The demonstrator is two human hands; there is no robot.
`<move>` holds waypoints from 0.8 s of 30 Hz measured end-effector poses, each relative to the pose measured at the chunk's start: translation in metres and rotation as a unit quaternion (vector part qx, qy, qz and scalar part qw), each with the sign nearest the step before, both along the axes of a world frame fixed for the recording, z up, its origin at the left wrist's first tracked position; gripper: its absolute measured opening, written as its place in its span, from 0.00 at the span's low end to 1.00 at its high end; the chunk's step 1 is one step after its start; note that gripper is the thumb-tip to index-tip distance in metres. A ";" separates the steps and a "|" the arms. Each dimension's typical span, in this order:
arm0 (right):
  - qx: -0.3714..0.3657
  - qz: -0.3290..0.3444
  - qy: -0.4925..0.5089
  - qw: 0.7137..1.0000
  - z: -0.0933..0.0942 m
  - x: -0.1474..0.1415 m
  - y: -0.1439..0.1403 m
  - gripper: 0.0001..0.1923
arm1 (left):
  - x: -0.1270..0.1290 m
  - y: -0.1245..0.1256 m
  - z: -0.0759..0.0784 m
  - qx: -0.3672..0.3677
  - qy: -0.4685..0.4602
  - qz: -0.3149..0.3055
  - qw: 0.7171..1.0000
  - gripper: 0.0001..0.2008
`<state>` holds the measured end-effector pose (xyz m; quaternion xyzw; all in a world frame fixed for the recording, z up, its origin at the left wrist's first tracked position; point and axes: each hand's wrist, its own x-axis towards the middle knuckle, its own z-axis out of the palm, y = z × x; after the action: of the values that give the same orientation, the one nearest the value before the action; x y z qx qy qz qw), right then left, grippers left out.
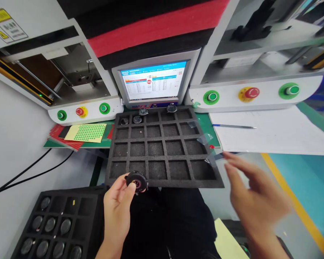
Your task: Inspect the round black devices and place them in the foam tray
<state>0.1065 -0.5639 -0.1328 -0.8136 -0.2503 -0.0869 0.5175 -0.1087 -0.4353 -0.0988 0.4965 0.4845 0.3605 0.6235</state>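
Note:
My left hand (118,212) pinches a small round black part (136,182) with a pink centre, just over the near edge of a black foam tray (162,168) of square pockets. That tray is mostly bare, with a few round parts (137,119) in its far row. My right hand (252,196) hovers blurred to the right of the tray with its fingers spread and nothing in it. A piece of clear film (206,138) lies at the tray's right side.
A second foam tray (70,205) at lower left holds several round parts. Behind stands a monitor (153,82) between two panels with green (104,108) and red buttons (251,92). A green dot sticker sheet (86,132) lies left; white paper (270,135) and a pen (233,126) lie right.

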 end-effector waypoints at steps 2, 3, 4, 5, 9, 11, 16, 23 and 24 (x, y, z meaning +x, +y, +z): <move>-0.006 -0.014 0.067 0.998 -0.026 0.032 0.003 0.23 | 0.004 0.002 -0.003 -0.031 -0.010 -0.013 0.999 0.15; -0.003 -0.007 0.094 0.996 -0.036 0.045 0.005 0.28 | 0.006 0.002 -0.004 -0.040 -0.012 -0.019 0.999 0.14; -0.002 0.011 0.118 0.993 -0.043 0.054 0.007 0.31 | 0.009 0.001 -0.004 -0.046 -0.012 -0.026 0.999 0.14; 0.004 0.024 0.139 0.990 -0.047 0.059 0.008 0.32 | 0.012 0.000 -0.003 -0.053 -0.012 -0.033 0.998 0.13; 0.047 0.008 0.177 0.983 -0.027 0.047 0.008 0.27 | 0.021 -0.005 0.001 -0.086 -0.039 -0.060 0.994 0.14; 0.079 -0.016 0.179 0.981 -0.007 0.030 0.005 0.24 | 0.024 -0.007 0.003 -0.117 -0.073 -0.057 0.989 0.15; 0.166 0.027 0.238 0.957 0.023 -0.015 0.004 0.27 | 0.031 -0.011 0.004 -0.173 -0.132 -0.060 0.974 0.18; 0.228 0.185 0.285 0.912 0.024 -0.053 0.013 0.18 | 0.031 -0.022 0.000 -0.204 -0.163 -0.104 0.960 0.14; 0.240 0.194 0.291 0.906 0.024 -0.056 0.014 0.17 | 0.031 -0.022 -0.002 -0.202 -0.153 -0.111 0.961 0.13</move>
<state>0.0507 -0.5494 -0.1092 -0.5896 -0.2133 0.1982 0.7534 -0.0775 -0.4573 -0.1003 0.3501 0.3878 0.2555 0.8135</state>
